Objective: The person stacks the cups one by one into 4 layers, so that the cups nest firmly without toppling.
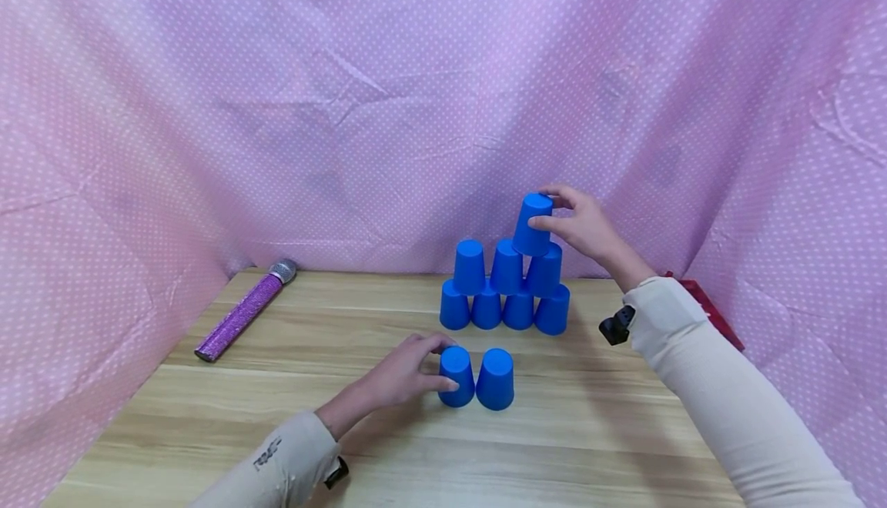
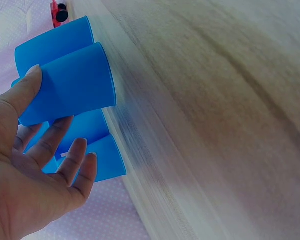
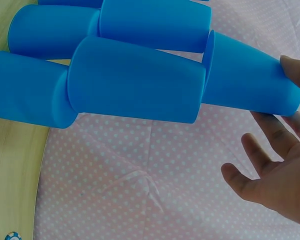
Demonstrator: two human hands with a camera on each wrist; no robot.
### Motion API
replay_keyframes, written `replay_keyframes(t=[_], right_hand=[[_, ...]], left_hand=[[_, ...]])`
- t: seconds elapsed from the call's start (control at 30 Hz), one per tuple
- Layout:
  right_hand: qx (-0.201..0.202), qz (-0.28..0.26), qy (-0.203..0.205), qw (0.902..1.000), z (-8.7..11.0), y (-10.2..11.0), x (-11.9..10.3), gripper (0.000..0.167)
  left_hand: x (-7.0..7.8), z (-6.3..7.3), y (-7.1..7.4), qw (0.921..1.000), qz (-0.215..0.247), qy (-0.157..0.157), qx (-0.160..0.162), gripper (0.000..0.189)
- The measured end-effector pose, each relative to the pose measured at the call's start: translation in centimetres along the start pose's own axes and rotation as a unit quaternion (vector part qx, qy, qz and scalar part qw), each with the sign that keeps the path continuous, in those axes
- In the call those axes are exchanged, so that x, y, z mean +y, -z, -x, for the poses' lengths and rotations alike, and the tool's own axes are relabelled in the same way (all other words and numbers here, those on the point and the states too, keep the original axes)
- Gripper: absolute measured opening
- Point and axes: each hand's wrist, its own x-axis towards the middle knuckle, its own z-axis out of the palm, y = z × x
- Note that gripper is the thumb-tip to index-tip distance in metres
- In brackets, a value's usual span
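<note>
Blue upside-down cups form a stack at the back right of the table: several in the bottom row [image 1: 454, 306], three in the row above [image 1: 470, 268]. My right hand [image 1: 585, 223] pinches a further blue cup [image 1: 532, 225] between thumb and fingers. This cup tilts slightly, its rim right at the tops of the middle and right cups of the second row. Nearer the front, my left hand [image 1: 402, 373] grips another upside-down cup [image 2: 72, 85] by its side. Close beside that one, to its right, stands one more blue cup [image 1: 495, 379].
A microphone with a glittery purple handle [image 1: 242, 315] lies at the table's left. A red object [image 1: 714, 314], partly behind the right forearm, is at the right edge. Pink dotted cloth [image 1: 388, 108] hangs behind and around the wooden table [image 1: 333, 308].
</note>
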Motion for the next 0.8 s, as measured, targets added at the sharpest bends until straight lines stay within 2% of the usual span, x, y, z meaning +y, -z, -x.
replay_keyframes(t=[0.8], right_hand=[[-0.015,0.004,0.009,0.9998,0.39,0.16,0.10,0.072]], left_hand=[[0.20,0.26,-0.22,1.0000,0.005,0.006,-0.002,0.047]])
